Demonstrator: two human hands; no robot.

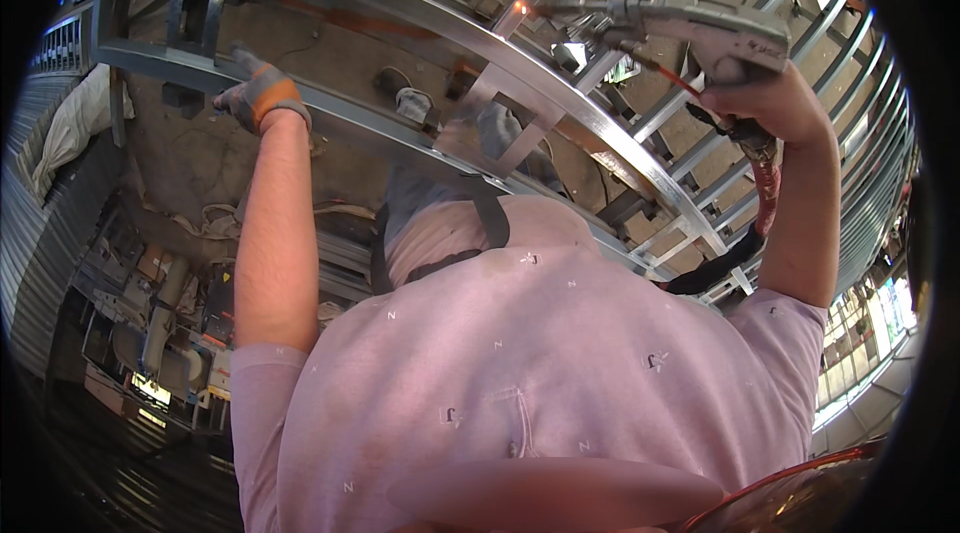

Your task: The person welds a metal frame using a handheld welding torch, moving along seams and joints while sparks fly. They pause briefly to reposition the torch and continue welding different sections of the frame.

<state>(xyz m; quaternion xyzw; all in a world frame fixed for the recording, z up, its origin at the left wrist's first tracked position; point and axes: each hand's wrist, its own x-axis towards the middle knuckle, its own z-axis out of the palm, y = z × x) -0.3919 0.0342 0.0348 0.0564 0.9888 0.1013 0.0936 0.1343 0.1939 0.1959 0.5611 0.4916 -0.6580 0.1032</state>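
In my right hand (775, 108), bare and closed round the grip, is a grey handheld welding gun (715, 28) with a long nozzle pointing left. A small orange glow shows at its tip, against a bar joint by the curved metal rail (455, 23). A dark hose runs down from the gun past my wrist. My left hand (265, 98), in a grey and orange glove, grips the straight square metal tube (350, 118) of the same frame; its fingers are partly hidden. Short cross pieces (530, 138) join the tube to the curved rail.
Parallel metal bars (850, 83) fan out on the right. Corrugated sheeting (35, 263) and a white cloth (75, 128) are at the left. Machinery (160, 323) stands at the lower left. Below the frame, a shoe (405, 93) shows on the dusty floor.
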